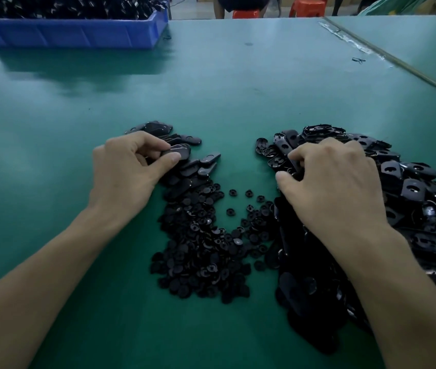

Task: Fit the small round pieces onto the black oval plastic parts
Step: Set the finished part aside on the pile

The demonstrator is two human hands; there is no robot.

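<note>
Nearest the person, a loose heap of small round pieces (201, 251) lies on the green counter (225, 97) between the two forearms, with a few strays just beyond it. To its right, and touching it, spreads a much larger pile of black oval parts (414, 187), many showing a round hole.

The right hand (336, 190) rests on the inner edge of that pile, fingers curled down among the parts. Whether its grip has clamped on one cannot be told; the fingertips are buried.

The left hand (126, 169) is across the gap, its grip pinched, thumb below and fingers above, on one oval part (182, 151) at the top of a smaller group of ovals (198, 166). Several there carry a round boss, so this is probably the finished lot.

Judgement: the step in hand is laying down one part and fetching the next.

- Take a single oval, hole uppermost.
- Pick one round piece from the thin edge of the heap, not the middle.
- Seat it square over the hole and press until flush.
- Keep fitted and unfitted piles apart; they lie close at the near end.

Farther off stands a blue bin (73, 35) heaped with black parts, and beyond the counter's edge a red stool (246, 13).
</note>
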